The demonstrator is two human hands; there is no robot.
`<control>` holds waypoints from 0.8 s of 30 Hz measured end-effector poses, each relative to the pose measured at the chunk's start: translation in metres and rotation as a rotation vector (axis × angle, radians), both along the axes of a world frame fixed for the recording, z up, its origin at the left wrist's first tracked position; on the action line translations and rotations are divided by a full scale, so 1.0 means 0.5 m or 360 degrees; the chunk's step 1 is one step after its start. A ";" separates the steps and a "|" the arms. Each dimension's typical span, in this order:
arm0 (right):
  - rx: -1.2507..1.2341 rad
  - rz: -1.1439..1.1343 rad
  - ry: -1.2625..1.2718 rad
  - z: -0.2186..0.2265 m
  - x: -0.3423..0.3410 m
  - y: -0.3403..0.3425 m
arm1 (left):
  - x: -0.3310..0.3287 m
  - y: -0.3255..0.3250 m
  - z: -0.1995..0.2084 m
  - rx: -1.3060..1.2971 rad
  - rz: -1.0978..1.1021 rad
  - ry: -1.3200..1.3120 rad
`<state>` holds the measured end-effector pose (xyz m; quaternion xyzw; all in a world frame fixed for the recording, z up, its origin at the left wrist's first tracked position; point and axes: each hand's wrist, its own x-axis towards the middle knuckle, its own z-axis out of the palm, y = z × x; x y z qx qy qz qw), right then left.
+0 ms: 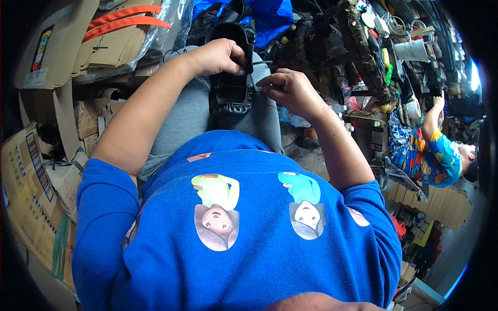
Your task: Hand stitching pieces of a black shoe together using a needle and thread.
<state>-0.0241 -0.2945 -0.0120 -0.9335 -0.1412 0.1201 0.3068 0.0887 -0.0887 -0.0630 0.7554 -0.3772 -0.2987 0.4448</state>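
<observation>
A black loafer-style shoe [233, 107] with a gathered toe lies between my thighs, its toe towards my belly. My left hand [224, 56] is closed on the shoe's upper edge, with the thumb and fingers pinching the black rim. To the right of the shoe, my right hand [293, 89] has its fingers bent and pressed together close to the shoe's side. Whatever it pinches, if anything, is too small to make out. Just past the hands is more black footwear [236, 11], partly hidden.
Flattened cardboard [111, 49] with orange strips [127, 26] is piled at the left. Blue plastic sheeting [272, 18] lies ahead. Cluttered shelves with tools and a white cup-like container [411, 52] stand at the right, where another person in a colourful shirt [433, 155] reaches out an arm.
</observation>
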 end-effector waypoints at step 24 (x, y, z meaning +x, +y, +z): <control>0.0359 -0.0090 0.0328 -0.033 0.034 -0.011 | -0.001 -0.022 -0.004 0.0016 -0.0078 -0.0233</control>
